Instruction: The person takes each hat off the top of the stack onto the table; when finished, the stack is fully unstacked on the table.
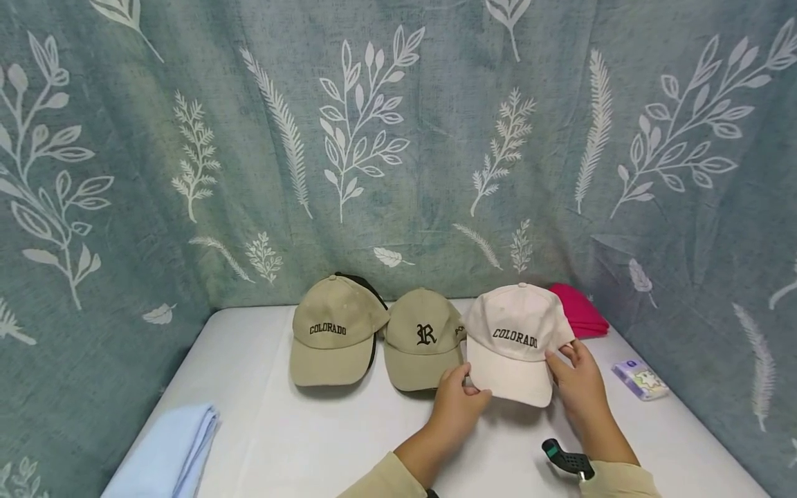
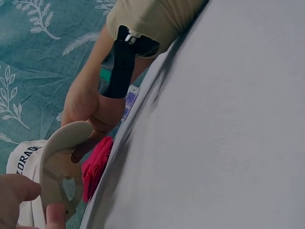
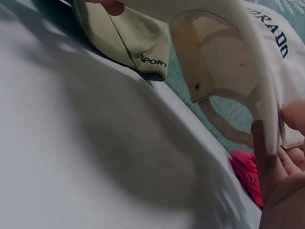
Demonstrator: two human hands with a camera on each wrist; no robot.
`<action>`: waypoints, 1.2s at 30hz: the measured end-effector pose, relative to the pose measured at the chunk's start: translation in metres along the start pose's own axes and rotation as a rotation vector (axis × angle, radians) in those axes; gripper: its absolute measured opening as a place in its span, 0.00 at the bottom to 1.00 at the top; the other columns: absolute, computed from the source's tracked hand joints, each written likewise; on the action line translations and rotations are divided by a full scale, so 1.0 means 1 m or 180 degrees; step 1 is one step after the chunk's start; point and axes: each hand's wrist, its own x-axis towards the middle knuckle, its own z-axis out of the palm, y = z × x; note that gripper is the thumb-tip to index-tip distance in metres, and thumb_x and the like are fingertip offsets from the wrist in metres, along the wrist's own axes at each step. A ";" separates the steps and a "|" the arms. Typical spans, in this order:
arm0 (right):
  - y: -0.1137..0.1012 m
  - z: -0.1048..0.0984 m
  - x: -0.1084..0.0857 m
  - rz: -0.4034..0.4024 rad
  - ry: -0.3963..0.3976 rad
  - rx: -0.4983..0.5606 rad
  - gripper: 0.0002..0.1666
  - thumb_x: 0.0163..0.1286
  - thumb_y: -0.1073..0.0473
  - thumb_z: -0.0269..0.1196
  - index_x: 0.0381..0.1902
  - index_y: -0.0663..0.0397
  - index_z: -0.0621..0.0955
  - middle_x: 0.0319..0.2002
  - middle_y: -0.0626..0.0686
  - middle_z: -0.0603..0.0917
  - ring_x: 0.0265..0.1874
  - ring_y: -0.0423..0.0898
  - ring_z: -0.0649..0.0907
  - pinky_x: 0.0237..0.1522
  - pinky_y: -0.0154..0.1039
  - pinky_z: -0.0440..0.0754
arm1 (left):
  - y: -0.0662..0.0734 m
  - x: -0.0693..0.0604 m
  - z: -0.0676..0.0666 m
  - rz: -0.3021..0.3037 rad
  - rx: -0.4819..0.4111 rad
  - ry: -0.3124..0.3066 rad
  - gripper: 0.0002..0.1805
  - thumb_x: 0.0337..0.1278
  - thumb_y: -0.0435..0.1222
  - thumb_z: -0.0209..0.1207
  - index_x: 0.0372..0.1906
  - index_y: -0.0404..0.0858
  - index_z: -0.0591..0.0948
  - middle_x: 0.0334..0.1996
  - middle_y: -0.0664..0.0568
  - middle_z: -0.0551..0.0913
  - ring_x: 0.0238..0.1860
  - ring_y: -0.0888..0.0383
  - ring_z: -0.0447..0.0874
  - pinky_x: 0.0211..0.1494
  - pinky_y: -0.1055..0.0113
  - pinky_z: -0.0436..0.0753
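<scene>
A cream baseball cap (image 1: 517,325) lettered COLORADO is held with its brim toward me, off the table in the wrist views. My left hand (image 1: 457,408) pinches the left edge of its brim. On the other side, my right hand (image 1: 579,380) grips the cap between thumb and fingers where brim and crown meet. The right wrist view shows the hollow underside and back strap (image 3: 221,121). Just left of it sits an olive cap (image 1: 423,339) with a black R. Further left is a khaki COLORADO cap (image 1: 333,332), with something black behind it.
Folded pink-red fabric (image 1: 579,311) lies behind the cream cap at the right. A small purple-and-white packet (image 1: 641,380) is near the table's right edge. Folded light blue cloth (image 1: 165,453) lies front left. A patterned curtain (image 1: 398,152) surrounds the white table (image 1: 280,443).
</scene>
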 end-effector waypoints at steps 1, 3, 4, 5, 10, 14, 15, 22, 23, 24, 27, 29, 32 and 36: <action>0.000 0.000 0.000 0.0006 0.0010 0.0004 0.47 0.80 0.52 0.61 0.85 0.52 0.51 0.74 0.59 0.69 0.58 0.36 0.75 0.45 0.19 0.79 | 0.000 0.001 0.000 -0.0026 -0.0004 -0.0011 0.37 0.57 0.33 0.73 0.70 0.28 0.74 0.55 0.47 0.76 0.37 0.68 0.77 0.39 0.76 0.82; 0.001 0.001 0.001 0.0016 0.0011 -0.0008 0.46 0.80 0.52 0.61 0.85 0.53 0.51 0.74 0.60 0.69 0.61 0.39 0.75 0.46 0.19 0.79 | 0.002 0.001 -0.001 -0.0063 -0.0022 -0.0026 0.37 0.56 0.33 0.73 0.70 0.26 0.74 0.55 0.46 0.76 0.37 0.67 0.77 0.39 0.76 0.81; 0.002 0.002 0.002 0.0017 0.0006 -0.0032 0.46 0.80 0.52 0.61 0.85 0.53 0.51 0.74 0.60 0.69 0.64 0.42 0.75 0.48 0.19 0.78 | 0.002 0.001 -0.001 -0.0090 -0.0027 -0.0031 0.37 0.56 0.33 0.73 0.70 0.26 0.73 0.56 0.45 0.76 0.36 0.66 0.77 0.39 0.76 0.81; 0.003 0.003 0.002 0.0013 -0.0004 -0.0073 0.47 0.80 0.51 0.60 0.85 0.53 0.51 0.74 0.60 0.70 0.67 0.44 0.73 0.51 0.19 0.78 | 0.002 0.001 -0.002 -0.0120 -0.0032 -0.0036 0.37 0.56 0.33 0.73 0.70 0.25 0.73 0.56 0.44 0.76 0.36 0.66 0.77 0.39 0.75 0.81; 0.006 0.006 0.003 -0.0012 -0.0035 -0.0199 0.47 0.80 0.48 0.59 0.85 0.54 0.50 0.76 0.60 0.70 0.76 0.51 0.67 0.69 0.31 0.74 | 0.000 0.000 -0.002 -0.0161 0.0024 -0.0044 0.37 0.58 0.34 0.72 0.70 0.24 0.73 0.61 0.40 0.75 0.35 0.65 0.78 0.39 0.74 0.81; 0.008 0.007 0.001 0.0012 -0.0063 -0.0224 0.47 0.81 0.50 0.59 0.85 0.55 0.48 0.76 0.62 0.69 0.76 0.52 0.67 0.74 0.41 0.72 | -0.001 0.000 -0.002 -0.0119 0.0190 -0.0014 0.35 0.58 0.36 0.72 0.68 0.26 0.76 0.59 0.42 0.78 0.36 0.65 0.78 0.47 0.69 0.83; 0.008 0.007 0.000 0.0017 -0.0078 -0.0234 0.47 0.81 0.50 0.58 0.85 0.56 0.48 0.76 0.62 0.68 0.77 0.53 0.67 0.74 0.42 0.72 | -0.001 0.000 -0.002 -0.0099 0.0252 0.0003 0.34 0.58 0.36 0.72 0.67 0.26 0.76 0.57 0.42 0.78 0.36 0.65 0.77 0.49 0.67 0.83; 0.011 0.008 0.001 0.0097 -0.0269 -0.0074 0.46 0.83 0.54 0.56 0.85 0.56 0.45 0.78 0.64 0.65 0.77 0.53 0.66 0.74 0.38 0.71 | -0.001 -0.001 -0.004 -0.0058 0.0447 0.0030 0.32 0.58 0.38 0.72 0.64 0.25 0.79 0.55 0.40 0.81 0.47 0.54 0.83 0.60 0.55 0.84; 0.011 0.009 0.001 0.0120 -0.0286 -0.0025 0.47 0.83 0.54 0.56 0.85 0.57 0.44 0.79 0.64 0.63 0.77 0.54 0.66 0.75 0.40 0.70 | -0.001 -0.001 -0.004 -0.0070 0.0454 0.0025 0.32 0.59 0.39 0.72 0.64 0.25 0.79 0.56 0.40 0.81 0.52 0.51 0.83 0.63 0.52 0.83; 0.012 0.009 0.001 0.0149 -0.0275 -0.0023 0.47 0.83 0.54 0.56 0.85 0.58 0.43 0.80 0.65 0.62 0.78 0.56 0.66 0.75 0.42 0.70 | -0.001 -0.001 -0.004 -0.0081 0.0448 0.0020 0.32 0.59 0.39 0.72 0.64 0.26 0.79 0.57 0.39 0.82 0.56 0.47 0.82 0.65 0.50 0.81; 0.014 0.009 0.001 0.0233 -0.0120 -0.0075 0.49 0.81 0.51 0.59 0.85 0.61 0.46 0.78 0.69 0.64 0.76 0.60 0.69 0.73 0.49 0.74 | -0.001 -0.001 -0.005 -0.0156 0.0351 -0.0041 0.31 0.60 0.41 0.70 0.64 0.27 0.80 0.60 0.38 0.82 0.65 0.40 0.79 0.70 0.46 0.79; 0.015 0.009 -0.001 0.0281 0.0028 -0.0169 0.48 0.80 0.49 0.61 0.83 0.64 0.51 0.75 0.71 0.68 0.73 0.61 0.73 0.65 0.42 0.82 | 0.000 -0.002 -0.005 -0.0190 0.0295 -0.0108 0.31 0.61 0.42 0.69 0.64 0.27 0.80 0.61 0.37 0.81 0.67 0.39 0.78 0.70 0.45 0.78; 0.015 0.008 -0.001 0.0316 0.0164 -0.0225 0.44 0.79 0.49 0.62 0.80 0.65 0.59 0.71 0.70 0.73 0.69 0.60 0.77 0.50 0.25 0.84 | 0.000 -0.003 -0.003 -0.0244 0.0273 -0.0211 0.31 0.61 0.40 0.67 0.66 0.28 0.79 0.65 0.37 0.79 0.70 0.38 0.75 0.72 0.44 0.76; 0.015 0.007 0.000 0.0244 0.0034 -0.0229 0.39 0.80 0.52 0.60 0.79 0.64 0.63 0.74 0.67 0.71 0.72 0.58 0.74 0.57 0.28 0.83 | 0.000 -0.005 0.000 -0.0301 0.0382 -0.0317 0.32 0.60 0.36 0.63 0.69 0.29 0.77 0.69 0.36 0.76 0.74 0.37 0.71 0.76 0.42 0.71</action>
